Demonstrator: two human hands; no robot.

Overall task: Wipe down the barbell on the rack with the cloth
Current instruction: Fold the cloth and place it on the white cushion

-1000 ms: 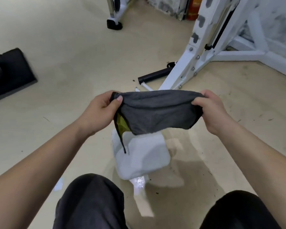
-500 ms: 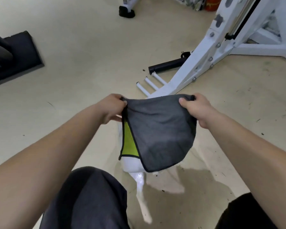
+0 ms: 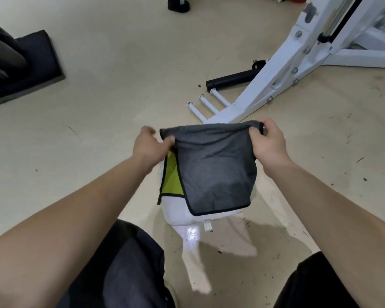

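A grey cloth (image 3: 213,167) with a yellow-green inner side and black hem hangs folded in front of me. My left hand (image 3: 150,146) pinches its upper left corner and my right hand (image 3: 268,141) pinches its upper right corner. The cloth hangs above a white object (image 3: 180,213) on the floor. The white rack frame (image 3: 282,67) rises at the upper right, with a black sleeve (image 3: 231,80) and three white pegs (image 3: 207,103) at its base. No barbell is in view.
A black mat (image 3: 25,67) with dark equipment lies at the upper left. A black foot of another machine (image 3: 178,5) stands at the top centre. My knees in dark trousers (image 3: 125,270) fill the bottom. The beige floor is dusty, with a wet patch near the white object.
The cloth, bunched and stretched wide a second ago, has dropped open into a hanging fold, showing its yellow-green side. My hands moved closer together and the view tilted down.
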